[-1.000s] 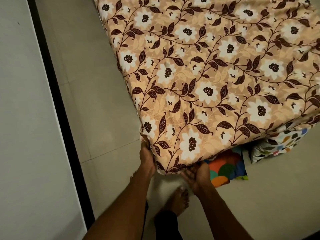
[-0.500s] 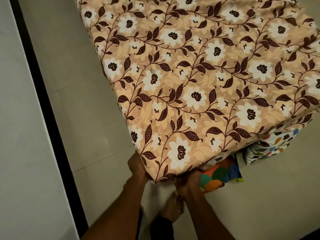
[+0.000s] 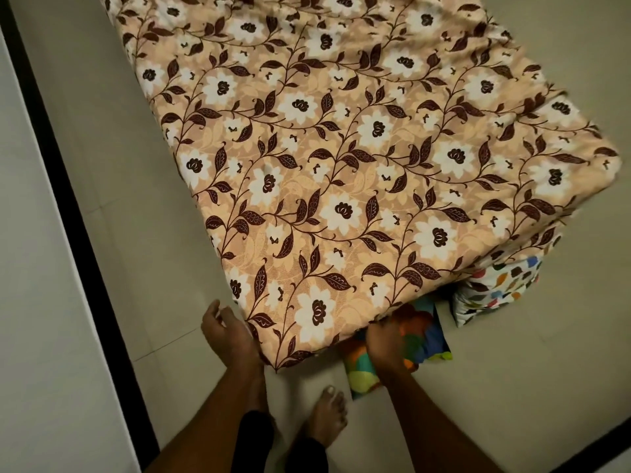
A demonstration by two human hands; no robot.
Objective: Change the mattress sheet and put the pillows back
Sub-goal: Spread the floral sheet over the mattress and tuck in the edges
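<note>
A peach sheet with white flowers and brown leaves (image 3: 341,148) covers the mattress on the floor. My left hand (image 3: 227,331) rests beside the sheet's near corner, fingers apart, holding nothing. My right hand (image 3: 384,341) is at the sheet's lower edge, over a multicoloured pillow (image 3: 423,339) that lies on the floor partly under that edge; the hand is blurred and its grip is unclear. A white pillow with coloured spots (image 3: 498,288) sticks out from under the sheet further right.
The floor is pale tile (image 3: 512,387). A white wall with a black skirting strip (image 3: 68,199) runs along the left, leaving a narrow strip of floor beside the mattress. My bare foot (image 3: 326,421) stands just below the sheet's corner.
My left hand has come off the sheet's corner and opened. My right hand has shifted right along the lower edge, over the multicoloured pillow. The view has swung left.
</note>
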